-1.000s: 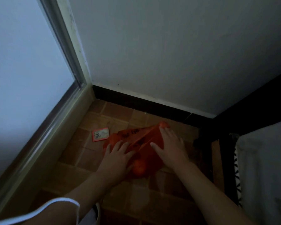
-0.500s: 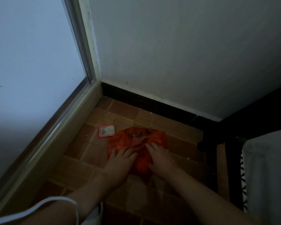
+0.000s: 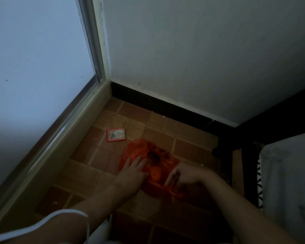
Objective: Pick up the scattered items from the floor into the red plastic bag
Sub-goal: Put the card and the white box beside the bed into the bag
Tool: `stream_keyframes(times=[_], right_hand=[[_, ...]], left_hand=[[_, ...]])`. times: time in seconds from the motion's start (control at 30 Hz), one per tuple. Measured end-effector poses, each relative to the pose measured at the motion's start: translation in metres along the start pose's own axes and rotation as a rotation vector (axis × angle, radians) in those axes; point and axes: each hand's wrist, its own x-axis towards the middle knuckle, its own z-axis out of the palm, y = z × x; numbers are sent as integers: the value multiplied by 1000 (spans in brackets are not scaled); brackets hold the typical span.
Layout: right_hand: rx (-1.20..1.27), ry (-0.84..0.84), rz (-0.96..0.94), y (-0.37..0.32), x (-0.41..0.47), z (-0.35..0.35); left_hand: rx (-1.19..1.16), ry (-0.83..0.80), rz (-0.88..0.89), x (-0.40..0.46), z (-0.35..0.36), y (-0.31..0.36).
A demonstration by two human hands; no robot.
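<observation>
Left hand (image 3: 134, 170) flat with fingers spread, right hand (image 3: 182, 175) curled, fingers pinching, forearms extended forward

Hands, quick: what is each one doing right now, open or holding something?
Left hand: open, fingers straight, resting flat on the red plastic bag.
Right hand: fingers curled, gripping the bag's near edge.

Showing one red plastic bag (image 3: 144, 155) lying crumpled on the tiled floor (image 3: 188, 148). Showing one small red-edged card (image 3: 116, 134) lying flat beside it, apart from the bag. Showing two hands: one left hand (image 3: 133, 170) and one right hand (image 3: 183, 175), both at the bag. Showing one white cloth-covered piece of furniture (image 3: 289, 173) at the right edge.
</observation>
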Motion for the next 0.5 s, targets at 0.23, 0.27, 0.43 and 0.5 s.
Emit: stream_keyframes(times=[0.23,0.27,0.43,0.5], right_hand=[[-158,369,411,16,-3,-1],[-120,426,464,18,-3,-3],[-334,935,402,15,-3,-13],[-485,1141,187,0,-1,-10]], left_hand=[[-42,-61,-58,-6,-1,-11],[-67,-47,-68,-8,-1,-13],[-186,52,-78,-7,3,-8],[-231,142,-87,-2,6,-5]])
